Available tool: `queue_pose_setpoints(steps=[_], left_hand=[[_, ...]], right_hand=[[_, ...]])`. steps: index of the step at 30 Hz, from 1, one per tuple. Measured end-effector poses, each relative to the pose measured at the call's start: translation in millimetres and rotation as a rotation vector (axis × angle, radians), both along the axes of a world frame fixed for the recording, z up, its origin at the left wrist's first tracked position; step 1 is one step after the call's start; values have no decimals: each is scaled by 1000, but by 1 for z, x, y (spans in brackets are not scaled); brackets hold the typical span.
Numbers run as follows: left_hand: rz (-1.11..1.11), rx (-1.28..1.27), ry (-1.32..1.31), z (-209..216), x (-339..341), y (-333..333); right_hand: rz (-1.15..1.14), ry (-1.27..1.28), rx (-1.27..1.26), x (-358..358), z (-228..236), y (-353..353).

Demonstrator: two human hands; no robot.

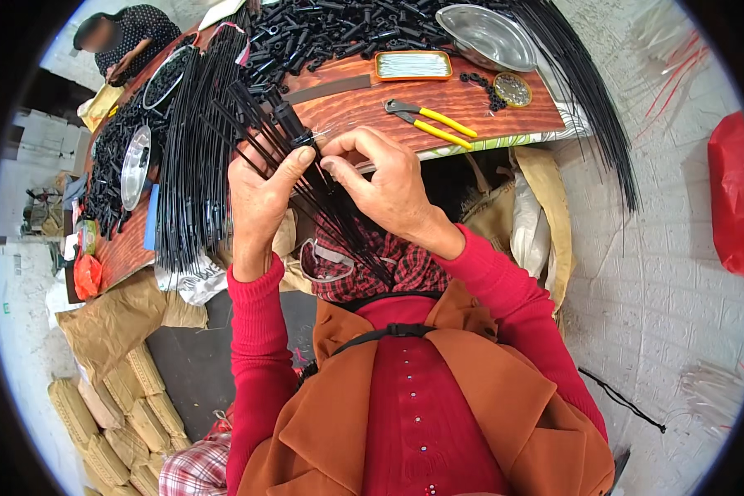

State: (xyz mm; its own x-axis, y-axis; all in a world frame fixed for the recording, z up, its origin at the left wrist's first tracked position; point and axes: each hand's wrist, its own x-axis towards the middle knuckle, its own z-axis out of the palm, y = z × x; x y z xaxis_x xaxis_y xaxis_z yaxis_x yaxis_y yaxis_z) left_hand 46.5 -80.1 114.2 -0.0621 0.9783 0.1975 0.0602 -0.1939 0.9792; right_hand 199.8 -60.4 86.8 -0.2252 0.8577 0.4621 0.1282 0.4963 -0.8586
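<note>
My left hand is closed round a bundle of thin black rods, which look like umbrella ribs. The rods slant from the table side down toward my lap. A black tubular plastic fitting stands up from the bundle, above my left thumb. My right hand is beside it, thumb and forefinger pinched together against the bundle just under the fitting. A fine pale wire end pokes out by the fitting. Whatever lies between my right fingertips is too small to make out.
Yellow-handled pliers, a tray of thin metal wires, a dish of small metal parts and a metal bowl are on the table. Black fittings heap behind. Long black rods hang at left. Another person sits far left.
</note>
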Motion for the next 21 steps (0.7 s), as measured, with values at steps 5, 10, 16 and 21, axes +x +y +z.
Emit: queue_pose_setpoints(steps=[5, 10, 16, 21], left_hand=[[88, -12, 64, 2, -1, -3], [80, -6, 50, 6, 0, -9], [79, -30, 74, 2, -5, -8], [76, -31, 108, 1, -6, -6]], right_hand=[[0, 14, 17, -6, 3, -4], [-58, -10, -9, -10, 8, -10], [-34, 164, -147, -16, 0, -16], [-28, 217, -108, -18, -2, -14]])
